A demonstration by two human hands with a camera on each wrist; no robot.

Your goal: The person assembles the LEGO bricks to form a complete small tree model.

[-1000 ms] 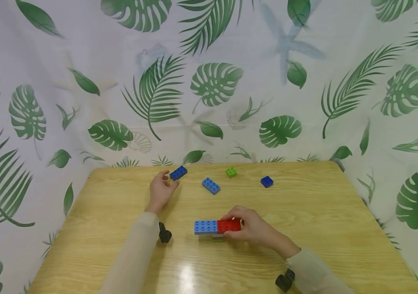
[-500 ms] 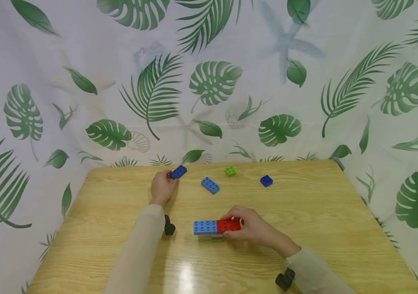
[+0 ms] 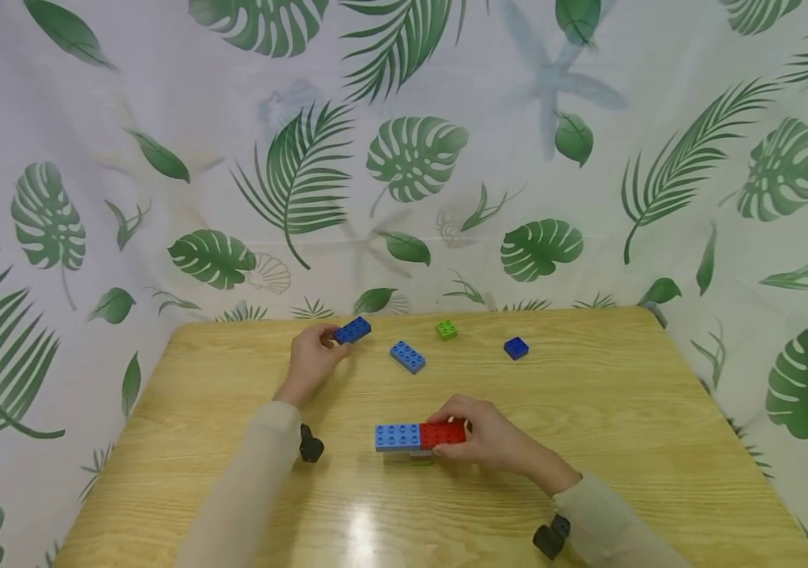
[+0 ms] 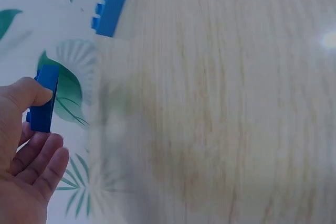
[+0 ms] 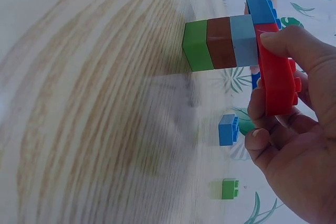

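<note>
Pinching dark blue brick (image 3: pixel 353 331), now shifted slightly rightward, red brick (image 5: pixel 276 87) unmoved

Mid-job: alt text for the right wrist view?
Right hand grips a red studded brick beside a blue studded brick, atop, in descending order, a pale brick, a brown brick and a green brick. A loose blue brick and small lime brick lie on the wooden table.
</note>
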